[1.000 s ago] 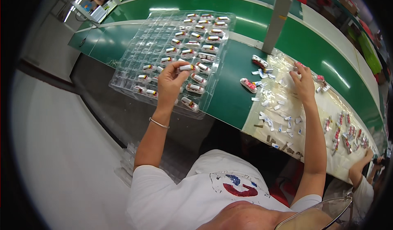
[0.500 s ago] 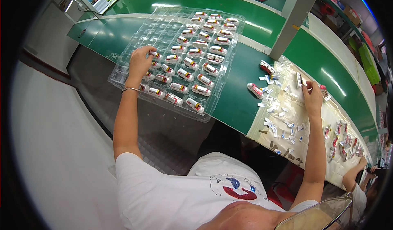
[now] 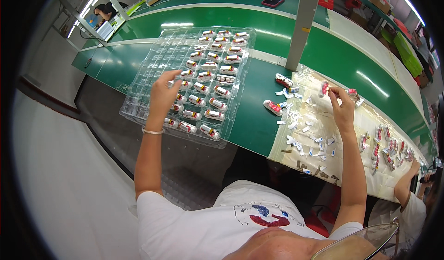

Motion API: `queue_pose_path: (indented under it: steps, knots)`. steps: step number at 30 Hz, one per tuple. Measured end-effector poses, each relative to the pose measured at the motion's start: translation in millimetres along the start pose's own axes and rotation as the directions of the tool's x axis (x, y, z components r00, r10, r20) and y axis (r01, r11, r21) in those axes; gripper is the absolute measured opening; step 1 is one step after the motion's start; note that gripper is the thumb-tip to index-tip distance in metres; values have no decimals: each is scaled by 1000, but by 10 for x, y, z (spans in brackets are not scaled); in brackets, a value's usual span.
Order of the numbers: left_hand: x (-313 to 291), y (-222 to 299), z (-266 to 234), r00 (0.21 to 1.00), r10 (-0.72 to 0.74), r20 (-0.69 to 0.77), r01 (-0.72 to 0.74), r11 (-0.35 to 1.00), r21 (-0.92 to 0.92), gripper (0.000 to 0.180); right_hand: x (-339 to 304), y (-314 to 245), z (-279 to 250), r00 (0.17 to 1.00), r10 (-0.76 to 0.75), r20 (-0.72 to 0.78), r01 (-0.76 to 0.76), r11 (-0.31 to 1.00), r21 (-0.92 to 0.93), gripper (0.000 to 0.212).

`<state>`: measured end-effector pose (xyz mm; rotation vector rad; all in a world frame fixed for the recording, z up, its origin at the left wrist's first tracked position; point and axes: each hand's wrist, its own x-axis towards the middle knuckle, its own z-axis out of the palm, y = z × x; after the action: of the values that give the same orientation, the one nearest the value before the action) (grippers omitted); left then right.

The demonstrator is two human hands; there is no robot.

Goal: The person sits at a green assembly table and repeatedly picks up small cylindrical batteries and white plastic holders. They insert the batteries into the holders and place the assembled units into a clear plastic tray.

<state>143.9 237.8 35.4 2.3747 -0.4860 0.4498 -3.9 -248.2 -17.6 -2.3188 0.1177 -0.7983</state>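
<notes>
Over the clear plastic tray (image 3: 155, 59), my left hand (image 3: 163, 96) has its thumb and forefinger apart. They are beside a small oblong white piece (image 3: 185, 84) with red and yellow markings, seated in the tray. Several rows of similar pieces fill the tray's right part; its left cells look bare. My right hand (image 3: 343, 110) pinches an oblong red-and-white piece (image 3: 324, 89), held above the cream sheet with its red side showing. Another red-and-white piece (image 3: 352, 92) lies just beyond those fingers.
Two oblong pieces, one dark red (image 3: 283, 80) and one red (image 3: 273, 107), lie beside scattered white-and-blue slips (image 3: 296, 142). A grey post (image 3: 303, 29) rises behind. More pieces (image 3: 388, 149) lie at right near another person's arm (image 3: 404, 183). A phone (image 3: 273, 1) lies farther back.
My left fingers have spread and come off a piece in the tray. The piece in my right hand has turned from its white side to its red side. The whole view has shifted.
</notes>
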Motion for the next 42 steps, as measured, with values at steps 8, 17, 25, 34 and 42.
queue_pose_path:
  steps: [8, 17, 25, 34, 42]
  knots:
    - [-570, 1626, 939, 934, 170, 314, 114, 692, -713, 57, -124, -791, -124, 958, -221, 182, 153, 932, 329, 20]
    - [-743, 2085, 1532, 736, 304, 605, 547, 259, -796, 35, -458, -944, -291, 964, -242, 113, 186, 912, 365, 26]
    - [-864, 2072, 1558, 652, 186, 735, 741, 52, -670, 24, -600, -1001, -243, 962, -269, 43, 239, 910, 339, 30]
    - [-867, 2070, 1475, 660, 207, 722, 713, 128, -689, 22, -635, -1050, -292, 985, -149, 89, 104, 919, 381, 26]
    - [-887, 2095, 1441, 576, 180, 797, 810, 7, -587, 26, -692, -1086, -319, 957, -289, 7, 277, 926, 257, 21]
